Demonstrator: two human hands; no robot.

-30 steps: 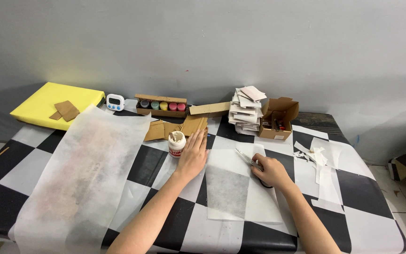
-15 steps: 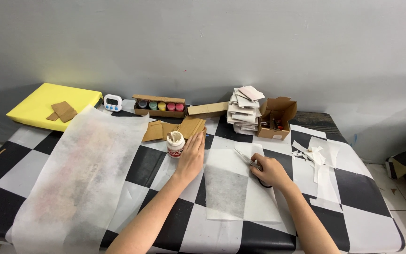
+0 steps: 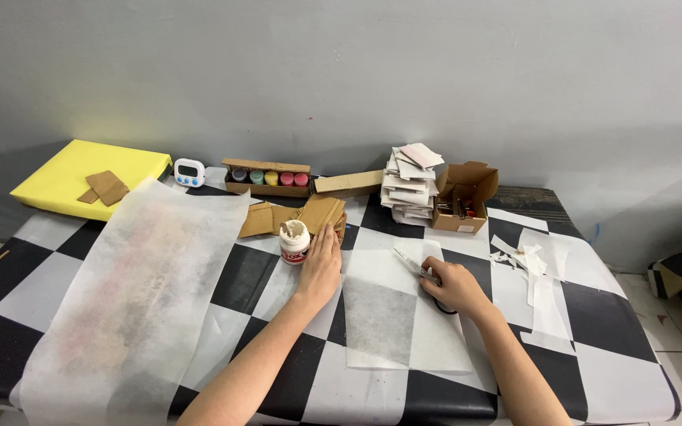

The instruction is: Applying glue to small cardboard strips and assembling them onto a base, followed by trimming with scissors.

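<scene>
My left hand (image 3: pixel 321 267) lies flat, fingers together, on the checkered table (image 3: pixel 57 260), next to a small glue jar (image 3: pixel 294 241) and the left edge of a white paper sheet (image 3: pixel 404 315). My right hand (image 3: pixel 453 285) grips a pair of scissors (image 3: pixel 416 265) whose blades point up-left over that sheet; the black handle loops show under the hand. Brown cardboard pieces (image 3: pixel 309 214) lie just beyond the jar.
A large translucent paper sheet (image 3: pixel 136 300) covers the left half. At the back are a yellow board (image 3: pixel 65 173), a small white timer (image 3: pixel 189 172), a box of paint pots (image 3: pixel 267 177), a stack of cards (image 3: pixel 409 186) and an open cardboard box (image 3: pixel 462 197). Paper scraps (image 3: pixel 534 268) lie right.
</scene>
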